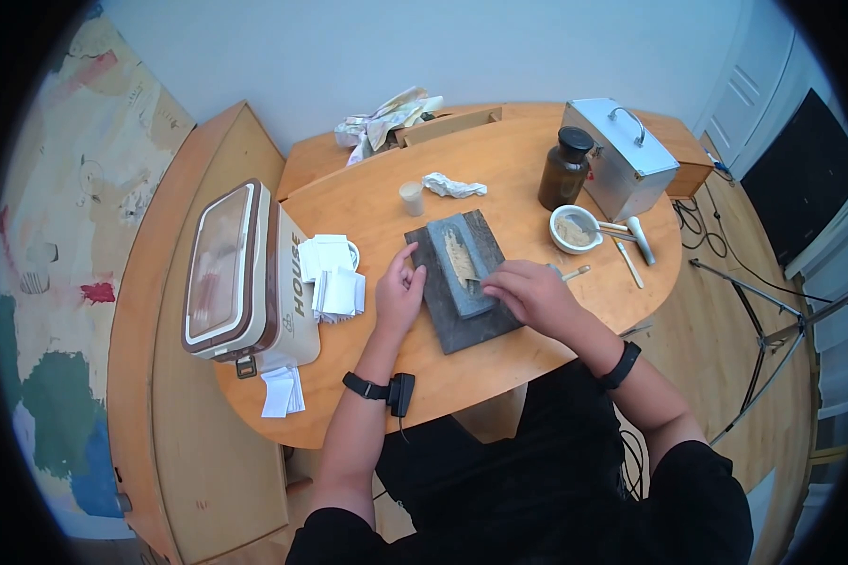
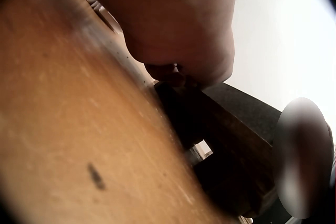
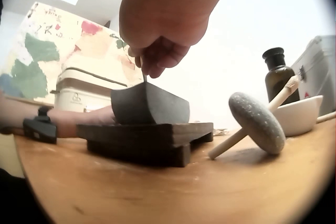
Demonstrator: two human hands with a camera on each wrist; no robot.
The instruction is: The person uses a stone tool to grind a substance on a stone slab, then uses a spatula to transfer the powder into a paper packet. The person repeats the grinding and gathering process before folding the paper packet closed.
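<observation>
A grey stone grinding trough (image 1: 437,247) stands on a dark low wooden stand (image 1: 431,301) with coarse tan powder (image 1: 460,256) along its hollow. My right hand (image 1: 537,294) is over the near right end of the trough and pinches a thin flat scraper (image 1: 474,280). Most of the scraper is hidden by the fingers; its lower end dips to the trough in the right wrist view. My left hand (image 1: 400,297) rests by the stand's left edge, thumb and forefinger apart, holding nothing. A stone grinding wheel (image 3: 256,122) on a wooden rod leans to the right of the stand.
A white mortar (image 1: 572,242) with powder, a brown bottle (image 1: 558,179) and a metal case (image 1: 631,165) stand at the right, near a hammer-shaped tool (image 1: 642,241) and a brush (image 1: 628,264). A cup (image 1: 412,198), crumpled tissue (image 1: 454,185), paper packets (image 1: 337,292) and cream box (image 1: 292,315) lie around.
</observation>
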